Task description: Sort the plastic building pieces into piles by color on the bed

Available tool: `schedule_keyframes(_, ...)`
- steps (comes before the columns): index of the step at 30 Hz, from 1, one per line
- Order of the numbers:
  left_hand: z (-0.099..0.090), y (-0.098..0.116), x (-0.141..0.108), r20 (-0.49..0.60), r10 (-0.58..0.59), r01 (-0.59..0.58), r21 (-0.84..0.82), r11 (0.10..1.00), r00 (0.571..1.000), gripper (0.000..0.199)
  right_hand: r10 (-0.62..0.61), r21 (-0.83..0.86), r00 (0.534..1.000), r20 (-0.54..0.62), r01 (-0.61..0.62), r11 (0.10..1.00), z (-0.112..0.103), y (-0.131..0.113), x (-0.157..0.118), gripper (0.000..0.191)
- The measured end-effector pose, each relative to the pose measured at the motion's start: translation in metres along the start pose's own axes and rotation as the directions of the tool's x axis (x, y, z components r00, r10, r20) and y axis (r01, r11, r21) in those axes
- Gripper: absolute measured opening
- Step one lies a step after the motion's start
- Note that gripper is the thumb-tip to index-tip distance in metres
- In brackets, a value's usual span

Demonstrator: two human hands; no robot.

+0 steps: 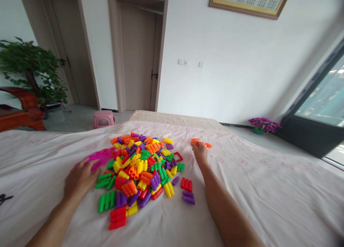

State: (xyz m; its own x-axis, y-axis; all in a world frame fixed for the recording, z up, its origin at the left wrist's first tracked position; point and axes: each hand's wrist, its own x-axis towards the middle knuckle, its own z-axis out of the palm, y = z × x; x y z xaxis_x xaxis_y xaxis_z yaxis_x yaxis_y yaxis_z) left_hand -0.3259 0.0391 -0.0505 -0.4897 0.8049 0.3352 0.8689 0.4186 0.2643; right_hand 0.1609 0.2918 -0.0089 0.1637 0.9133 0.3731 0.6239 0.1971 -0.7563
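A heap of colourful plastic tube-shaped building blocks (139,164) in red, yellow, green, orange and purple lies on the cloth. At the heap's left side, my left hand (82,177) has its fingers closed on the near end of a magenta plastic piece with holes (100,157); its fingertips are partly hidden. To the right of the heap, my right hand (200,153) reaches forward with its fingers pinched at a small group of orange blocks (208,145). The hand covers part of that group. A red square frame (178,156) rests between the heap and my right hand.
A pale flowered cloth (268,200) covers the surface, with creases. Loose red blocks (186,184) and purple blocks (188,197) lie near my right forearm. A small dark object (4,198) is at the far left. Beyond the surface stands a pink stool (104,119).
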Motion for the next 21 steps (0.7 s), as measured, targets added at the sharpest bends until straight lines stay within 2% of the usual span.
schedule_keyframes(3,0.000,0.000,-0.001,0.002,-0.014,0.014,-0.007,1.000,1.000,0.057,0.083,0.015,0.991,-0.109,-0.082,0.997,-0.009,0.020,0.009,0.036)
schedule_keyframes(7,-0.002,0.001,-0.002,0.007,-0.022,0.022,-0.008,1.000,1.000,0.056,0.166,0.070,0.953,-0.255,-0.153,0.986,-0.010,0.030,0.014,0.052)
schedule_keyframes(9,-0.002,0.002,-0.002,0.001,-0.016,0.016,-0.004,1.000,1.000,0.055,0.170,0.104,0.940,-0.295,-0.145,0.984,-0.008,0.031,0.013,0.056)
schedule_keyframes(12,-0.003,0.003,-0.002,-0.006,-0.009,0.009,0.005,1.000,1.000,0.054,0.103,0.150,0.950,-0.295,-0.060,0.987,-0.001,0.026,0.011,0.053)
schedule_keyframes(14,-0.003,0.003,-0.002,-0.009,-0.011,0.011,0.010,1.000,1.000,0.055,0.045,0.201,0.975,-0.219,-0.001,0.980,0.006,0.016,0.007,0.048)
schedule_keyframes(17,-0.002,0.003,-0.002,-0.014,-0.014,0.014,0.007,1.000,1.000,0.054,-0.058,0.286,0.998,-0.025,0.063,0.956,0.018,-0.006,-0.004,0.041)
schedule_keyframes(19,-0.002,0.003,-0.001,-0.013,-0.013,0.013,-0.001,1.000,1.000,0.053,-0.157,0.287,0.981,0.109,0.120,0.950,0.026,-0.022,-0.014,0.036)
schedule_keyframes(21,-0.003,0.003,-0.001,-0.011,-0.012,0.012,-0.005,1.000,1.000,0.052,-0.243,0.247,0.940,0.239,0.183,0.952,0.030,-0.034,-0.023,0.030)
